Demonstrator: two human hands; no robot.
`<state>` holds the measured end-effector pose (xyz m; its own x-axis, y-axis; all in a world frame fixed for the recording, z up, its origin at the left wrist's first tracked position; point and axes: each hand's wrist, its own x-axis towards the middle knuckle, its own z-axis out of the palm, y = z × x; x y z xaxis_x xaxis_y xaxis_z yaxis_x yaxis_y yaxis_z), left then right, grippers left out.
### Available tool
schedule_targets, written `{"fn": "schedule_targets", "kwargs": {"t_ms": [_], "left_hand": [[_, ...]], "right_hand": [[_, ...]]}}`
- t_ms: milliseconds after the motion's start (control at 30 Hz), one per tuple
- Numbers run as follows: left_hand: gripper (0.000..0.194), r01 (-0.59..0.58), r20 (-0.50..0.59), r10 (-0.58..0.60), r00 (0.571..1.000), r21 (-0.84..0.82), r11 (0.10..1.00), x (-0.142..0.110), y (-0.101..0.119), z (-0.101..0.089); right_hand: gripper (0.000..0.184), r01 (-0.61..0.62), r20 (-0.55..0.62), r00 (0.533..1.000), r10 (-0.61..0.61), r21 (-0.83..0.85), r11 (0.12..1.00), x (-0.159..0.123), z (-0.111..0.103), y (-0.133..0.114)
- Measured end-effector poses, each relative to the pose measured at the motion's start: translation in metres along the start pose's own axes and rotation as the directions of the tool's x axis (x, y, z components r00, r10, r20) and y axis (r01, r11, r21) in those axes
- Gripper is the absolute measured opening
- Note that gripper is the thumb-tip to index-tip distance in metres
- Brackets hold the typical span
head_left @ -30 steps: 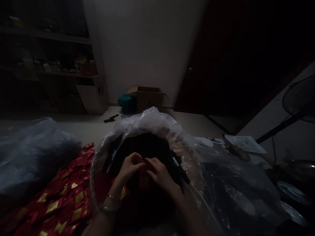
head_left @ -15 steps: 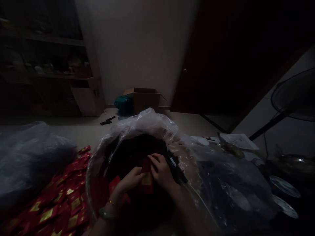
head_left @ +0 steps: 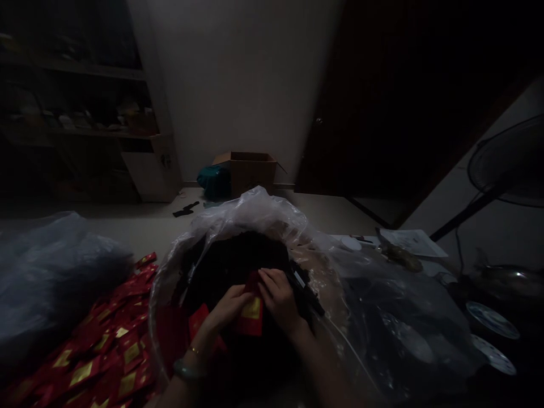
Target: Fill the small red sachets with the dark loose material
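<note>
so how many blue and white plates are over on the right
2. One blue-and-white plate sits at the far right, and a second plate lies just below it, nearer the person; more may be hidden in the dark there.

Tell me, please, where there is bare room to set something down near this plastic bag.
Pale floor is free between the clear plastic bag and the dark door, and between that bag and the grey bag. It is crowded at the red gold-marked sachets and the plates.

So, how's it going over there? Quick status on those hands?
Right hand pinching red-and-gold packet; left hand close beside it. Clear plastic bag around both, dark contents beneath.
</note>
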<state>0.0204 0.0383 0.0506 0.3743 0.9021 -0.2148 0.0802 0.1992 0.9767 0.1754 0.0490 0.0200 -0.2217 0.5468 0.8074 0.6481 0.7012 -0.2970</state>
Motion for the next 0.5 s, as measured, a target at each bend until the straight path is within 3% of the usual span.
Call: {"fn": "schedule_targets", "kwargs": {"t_ms": [133, 200, 267, 367, 433, 500], "left_hand": [[0.023, -0.002, -0.097, 0.007, 0.995, 0.054, 0.999, -0.004, 0.007, 0.001], [0.024, -0.033, -0.074, 0.041, 0.996, 0.109, 0.993, -0.001, 0.002, 0.000], [0.023, -0.072, -0.009, 0.074, 0.997, 0.170, 0.983, 0.004, -0.006, -0.002], [0.024, -0.070, 0.063, 0.057, 0.996, 0.229, 0.971, 0.007, -0.015, -0.001], [0.024, -0.031, 0.083, 0.015, 0.996, 0.185, 0.982, 0.006, -0.014, 0.000], [0.027, 0.030, 0.107, -0.038, 0.993, 0.077, 0.997, 0.003, -0.010, 0.003]], "right_hand": [[0.021, -0.113, -0.025, 0.993, 0.115, 0.059, 0.992, -0.002, 0.000, 0.001], [0.012, -0.155, 0.004, 0.988, 0.155, 0.068, 0.986, 0.000, -0.002, 0.003], [0.003, -0.231, 0.083, 0.971, 0.226, 0.061, 0.971, 0.003, -0.006, 0.003], [0.003, -0.380, 0.286, 0.895, 0.343, 0.085, 0.921, 0.010, -0.014, 0.001], [0.009, -0.420, 0.389, 0.854, 0.346, 0.121, 0.900, 0.014, -0.019, -0.001], [0.011, -0.419, 0.409, 0.852, 0.326, 0.158, 0.894, 0.017, -0.024, -0.004]]}}
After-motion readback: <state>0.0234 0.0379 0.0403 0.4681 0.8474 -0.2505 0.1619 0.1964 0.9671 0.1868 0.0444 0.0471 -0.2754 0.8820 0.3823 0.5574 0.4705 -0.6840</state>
